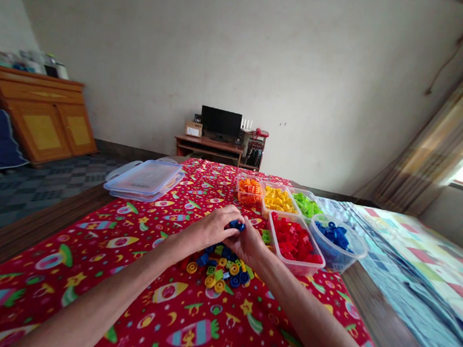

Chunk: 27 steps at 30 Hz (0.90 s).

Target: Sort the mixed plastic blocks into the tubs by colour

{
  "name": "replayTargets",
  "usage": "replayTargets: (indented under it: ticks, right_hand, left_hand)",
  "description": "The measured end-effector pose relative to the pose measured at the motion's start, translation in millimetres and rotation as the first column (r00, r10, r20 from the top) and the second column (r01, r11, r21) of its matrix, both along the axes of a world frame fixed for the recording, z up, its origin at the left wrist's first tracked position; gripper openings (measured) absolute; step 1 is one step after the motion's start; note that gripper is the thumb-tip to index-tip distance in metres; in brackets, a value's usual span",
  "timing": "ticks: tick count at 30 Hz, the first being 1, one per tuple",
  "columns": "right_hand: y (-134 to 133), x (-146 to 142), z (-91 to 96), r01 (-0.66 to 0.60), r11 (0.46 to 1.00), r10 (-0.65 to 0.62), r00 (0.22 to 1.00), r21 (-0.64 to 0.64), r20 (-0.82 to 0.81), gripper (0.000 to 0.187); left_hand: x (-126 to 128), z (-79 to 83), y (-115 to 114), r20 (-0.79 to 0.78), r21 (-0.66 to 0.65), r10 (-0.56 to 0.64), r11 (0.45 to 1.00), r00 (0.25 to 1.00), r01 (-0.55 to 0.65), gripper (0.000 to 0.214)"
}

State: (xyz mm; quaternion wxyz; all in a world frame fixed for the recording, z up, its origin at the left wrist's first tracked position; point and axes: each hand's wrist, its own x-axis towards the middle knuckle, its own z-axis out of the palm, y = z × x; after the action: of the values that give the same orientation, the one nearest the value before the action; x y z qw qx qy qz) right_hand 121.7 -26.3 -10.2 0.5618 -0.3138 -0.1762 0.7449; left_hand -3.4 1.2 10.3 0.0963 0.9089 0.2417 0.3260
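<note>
A small dark blue building-block piece (237,225) is held up between my hands, above a mixed pile. My left hand (218,223) pinches it from the left, thumb and fingers closed round it. From the right, my right hand (250,243) meets it with curled fingers, some of them hidden. Just below lies a loose heap of toy blocks (221,269) in blue, yellow and green, several of them round wheel-like pieces. The nearest container on the right is a clear tub (321,264) of red blocks.
Behind the red tub stand tubs of orange blocks (249,189), yellow blocks (279,199) and green blocks (307,205). A round tub (361,252) of blue blocks sits at the table's right edge. Stacked plastic lids (144,178) lie at the left. A bed (411,270) adjoins on the right.
</note>
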Motion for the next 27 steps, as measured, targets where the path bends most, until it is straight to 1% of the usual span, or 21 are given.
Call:
replayTargets:
  ticks: [1, 3, 5, 7, 8, 10, 13, 16, 19, 21, 22, 23, 24, 25, 26, 27]
  right_hand:
    - [0, 0, 0.3, 0.007, 1.0, -0.008, 1.0, -0.017, -0.023, 0.037]
    - [2, 2, -0.1, 0.011, 1.0, -0.012, 0.998, -0.019, -0.054, 0.034]
    - [2, 2, -1.3, 0.005, 1.0, -0.004, 0.998, 0.015, -0.062, 0.022]
    - [2, 2, -1.4, -0.01, 0.999, 0.011, 0.999, 0.031, -0.047, 0.011]
    - [1, 3, -0.2, -0.025, 0.999, 0.026, 0.999, 0.026, -0.034, 0.01]
    - [-1, 6, 5.9, -0.058, 0.998, 0.058, 0.998, -0.005, -0.014, 0.015]
    - [-4, 19, 24.3, -0.091, 0.996, 0.091, 0.996, -0.002, -0.009, 0.026]
    - [-5, 43, 49.7, -0.072, 0.994, 0.073, 0.997, 0.088, -0.005, 0.026]
    - [-7, 75, 75.5, 0.031, 0.978, -0.046, 0.996, 0.208, 0.07, 0.026]
    - [-10, 100, 89.9, 0.11, 0.936, -0.173, 0.971, 0.333, 0.165, 0.028]
    - [-12, 113, 95.7, 0.158, 0.905, -0.261, 0.94, 0.395, 0.222, 0.03]
    - [-14, 127, 100.4, 0.201, 0.866, -0.359, 0.887, 0.458, 0.29, 0.032]
    - [-17, 142, 103.9, 0.237, 0.821, -0.466, 0.803, 0.519, 0.372, 0.034]
    - [-19, 157, 106.1, 0.279, 0.775, -0.578, 0.677, 0.567, 0.456, 0.035]
    - [-21, 172, 107.1, 0.308, 0.735, -0.662, 0.521, 0.604, 0.539, 0.036]
    - [-23, 186, 107.0, 0.323, 0.707, -0.707, 0.351, 0.629, 0.614, 0.036]
  left_hand:
    - [0, -1.0, 0, -0.012, 0.01, -0.002, 1.0, 1.0, 0.002, 0.02]
    - [-2, -2.1, 1, -0.021, 0.024, 0.0, 1.0, 1.0, 0.0, 0.021]
    - [-4, -1.9, 3, -0.012, 0.05, 0.01, 0.999, 1.0, -0.009, 0.024]
    - [-6, 0.0, 4, 0.003, 0.089, 0.018, 0.996, 1.0, -0.018, 0.021]
    - [-7, 1.7, 5, 0.012, 0.107, 0.024, 0.994, 1.0, -0.025, 0.019]
    - [-11, 6.1, 7, 0.03, 0.133, 0.037, 0.99, 0.999, -0.041, 0.017]
    - [-17, 12.4, 11, 0.059, 0.162, 0.074, 0.983, 0.995, -0.083, 0.019]
    - [-23, 12.9, 17, 0.066, 0.18, 0.098, 0.978, 0.993, -0.108, 0.019]
    - [-25, 7.8, 21, 0.046, 0.169, 0.097, 0.98, 0.994, -0.103, 0.02]
    - [-25, 4.1, 22, 0.02, 0.155, 0.102, 0.982, 0.995, -0.104, 0.022]
    - [-25, 2.7, 22, 0.005, 0.151, 0.106, 0.983, 0.994, -0.106, 0.023]
    - [-25, 1.6, 22, -0.011, 0.149, 0.112, 0.983, 0.994, -0.109, 0.024]
    - [-25, 0.8, 22, -0.025, 0.15, 0.117, 0.982, 0.993, -0.112, 0.024]
    - [-25, 0.3, 23, -0.036, 0.152, 0.123, 0.982, 0.992, -0.117, 0.025]
    - [-26, 0.0, 24, -0.043, 0.151, 0.13, 0.981, 0.991, -0.122, 0.025]
    - [-26, -0.3, 25, -0.05, 0.147, 0.137, 0.981, 0.989, -0.129, 0.026]
